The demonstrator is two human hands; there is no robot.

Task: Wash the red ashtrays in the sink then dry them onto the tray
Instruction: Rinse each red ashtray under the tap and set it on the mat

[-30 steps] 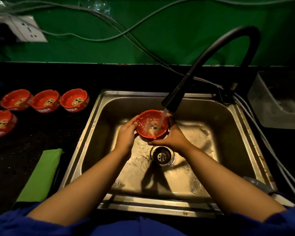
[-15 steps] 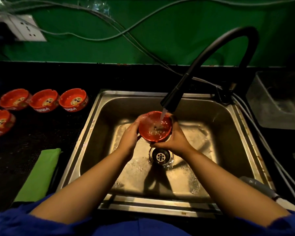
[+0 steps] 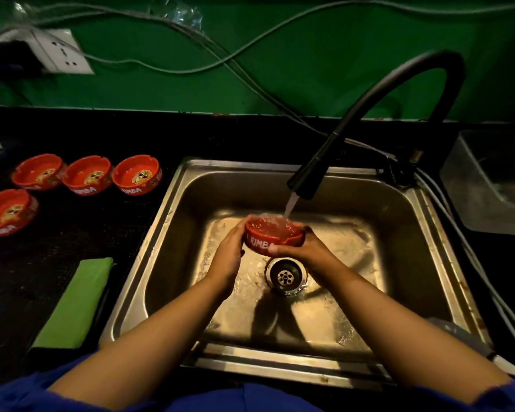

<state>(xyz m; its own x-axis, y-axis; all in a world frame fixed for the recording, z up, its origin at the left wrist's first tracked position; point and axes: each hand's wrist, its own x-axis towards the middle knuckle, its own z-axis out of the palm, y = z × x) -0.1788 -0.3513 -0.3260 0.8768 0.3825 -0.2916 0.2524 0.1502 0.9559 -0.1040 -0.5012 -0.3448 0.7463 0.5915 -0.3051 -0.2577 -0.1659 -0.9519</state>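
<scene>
— Where is the red ashtray at this moment?
— It is inside the sink, held in the air just above the drain, with its opening upward. The white letters on its front wall face the person.
— And the grip?
— Both hands hold it. The left hand cups its left side with the fingers curved around the wall. The right hand wraps the right side, and its thumb presses on the front wall. So each grip is closed around the ashtray.
— Is water running?
— Yes, a stream of water falls from the black faucet into the ashtray.
— What is around the sink?
— On the dark table at the left stands a row of three ashtrays, near the sink's back corner, and a fourth ashtray stands in front of them, further left. A folded green cloth lies beside the sink's left rim. At the right of the sink is a clear plastic tub. Behind, on the green wall, I see a white socket and grey cables
</scene>
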